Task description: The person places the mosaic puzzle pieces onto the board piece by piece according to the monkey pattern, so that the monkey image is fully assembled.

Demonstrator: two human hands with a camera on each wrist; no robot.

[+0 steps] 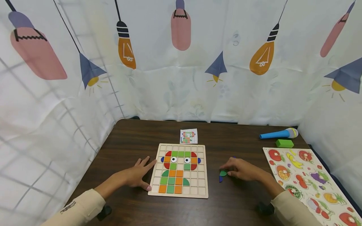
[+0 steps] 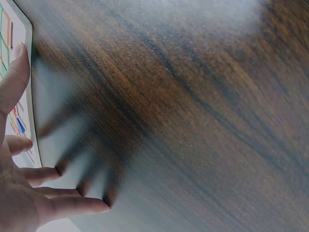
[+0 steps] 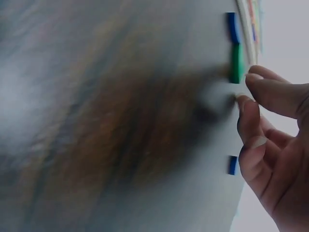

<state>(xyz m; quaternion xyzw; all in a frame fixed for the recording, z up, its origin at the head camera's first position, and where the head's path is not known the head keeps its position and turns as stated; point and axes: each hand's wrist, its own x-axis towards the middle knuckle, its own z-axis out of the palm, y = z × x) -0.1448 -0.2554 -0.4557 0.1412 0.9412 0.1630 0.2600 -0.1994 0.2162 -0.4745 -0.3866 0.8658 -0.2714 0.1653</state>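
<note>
A light wooden grid board lies on the table, with red, green, orange and blue pieces and two eye discs forming a figure. My left hand is spread at the board's left edge, thumb and index finger at its rim; the left wrist view shows these straight fingers too. To the right of the board, my right hand reaches down with loosely bent fingers beside a green quarter-round piece. A blue piece adjoins the green one. Another blue piece lies beyond the fingers.
A small pattern card sits behind the board. Along the right lie a fruit-picture board, a green block and a blue toy microphone. A printed curtain hangs around the table's back and sides.
</note>
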